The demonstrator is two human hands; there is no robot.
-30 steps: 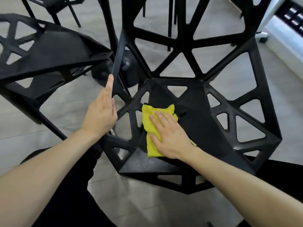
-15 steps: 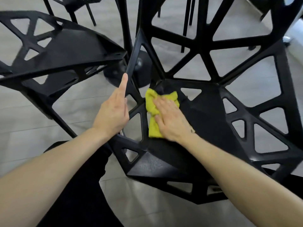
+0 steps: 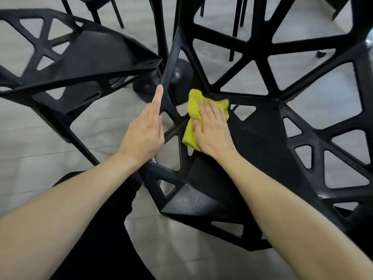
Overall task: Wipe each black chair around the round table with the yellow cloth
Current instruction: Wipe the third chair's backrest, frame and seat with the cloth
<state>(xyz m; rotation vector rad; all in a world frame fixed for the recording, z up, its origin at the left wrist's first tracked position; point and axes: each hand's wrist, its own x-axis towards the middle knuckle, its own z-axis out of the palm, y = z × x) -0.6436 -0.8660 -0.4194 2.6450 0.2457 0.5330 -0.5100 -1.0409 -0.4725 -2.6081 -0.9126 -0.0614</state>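
Cloth (image 3: 193, 118), yellow, bunched at back left corner of black chair (image 3: 262, 142) seat, under right hand (image 3: 212, 132) pressing flat, fingers straight. Left hand (image 3: 144, 132) open against chair's left frame bar, index extended. Second chair (image 3: 80, 57) left.

Crumpled yellow cloth (image 3: 192, 126) on black chair (image 3: 260, 138)

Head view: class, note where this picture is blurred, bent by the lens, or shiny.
Head view: the second chair smears at the far left; the wiped chair has struts bowing outward near the edges; the floor shows soft sheen; hands and yellow cloth stay fairly sharp.
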